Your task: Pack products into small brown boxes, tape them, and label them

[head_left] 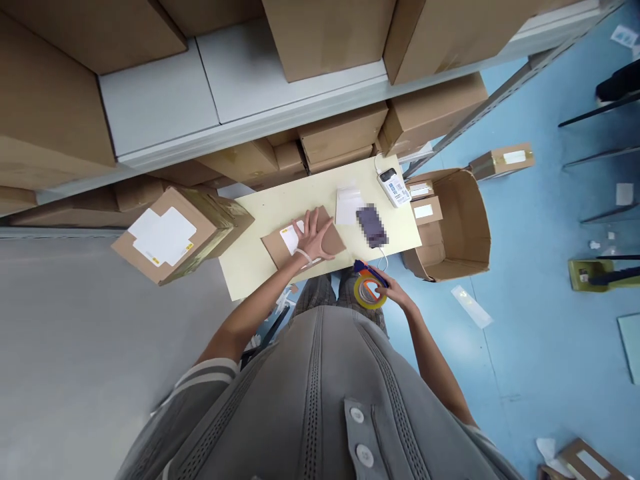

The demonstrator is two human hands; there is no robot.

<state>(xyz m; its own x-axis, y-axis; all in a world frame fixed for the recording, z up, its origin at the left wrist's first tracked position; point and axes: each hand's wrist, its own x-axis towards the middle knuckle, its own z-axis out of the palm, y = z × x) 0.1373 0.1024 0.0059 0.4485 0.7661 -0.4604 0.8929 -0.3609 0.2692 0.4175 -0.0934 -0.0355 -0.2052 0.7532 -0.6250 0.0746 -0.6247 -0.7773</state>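
Note:
My left hand (313, 239) lies with spread fingers on a flat cardboard box (275, 248), which rests on the pale yellow table (245, 270). A white label on the box is partly hidden under that hand. Just off the table's front edge, my right hand (393, 291) grips a tape dispenser (371, 292) with a yellow roll and a blue and orange body. White paper sheets (349, 205) and a pixelated dark phone-like item (372, 225) lie to the right of the box.
A taped carton (193, 235) with white labels stands at the table's left end. A small white device (395, 188) with a cable sits at the back right. An open carton (463, 223) holding small boxes stands beyond the right edge. Above the table's back runs a loaded shelf (250, 97).

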